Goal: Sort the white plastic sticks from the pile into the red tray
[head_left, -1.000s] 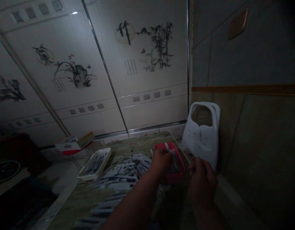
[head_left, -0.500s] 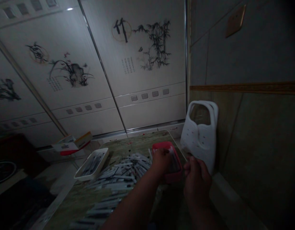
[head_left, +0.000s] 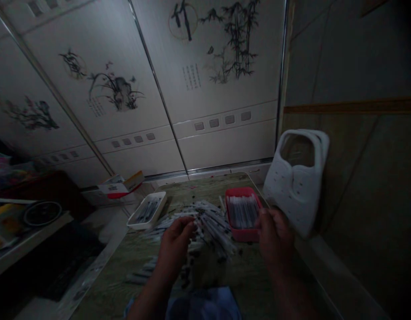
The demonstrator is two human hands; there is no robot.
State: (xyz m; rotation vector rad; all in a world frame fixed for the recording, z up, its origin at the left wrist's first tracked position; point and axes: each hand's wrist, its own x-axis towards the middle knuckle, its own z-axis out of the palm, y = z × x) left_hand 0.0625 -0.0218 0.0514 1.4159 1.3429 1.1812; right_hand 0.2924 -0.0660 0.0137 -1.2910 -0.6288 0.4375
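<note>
My left hand [head_left: 177, 238] is over the pile of pens [head_left: 208, 222] on the table, its thumb and fingers pinched together; anything between them is too dark and small to make out. Beside the right edge of the red basket [head_left: 245, 235] is my right hand [head_left: 275, 233], fingers curled closed, their content hidden. Many pale, slender pens [head_left: 243, 211] lie side by side inside that basket. At the left of the pile, a white tray [head_left: 137, 226] holds darker pens [head_left: 148, 210].
The greenish table [head_left: 105, 271] carries small dark pieces and a blue cloth [head_left: 208, 304] at its near edge. A folded white plastic seat [head_left: 292, 182] leans by the right wall. An open box [head_left: 122, 184] stands beyond the tray; a cluttered shelf is at the left.
My left hand has moved from the red basket leftward to the pile, uncovering the basket's pens. My right hand stays near the basket's right side. The camera view has shifted.
</note>
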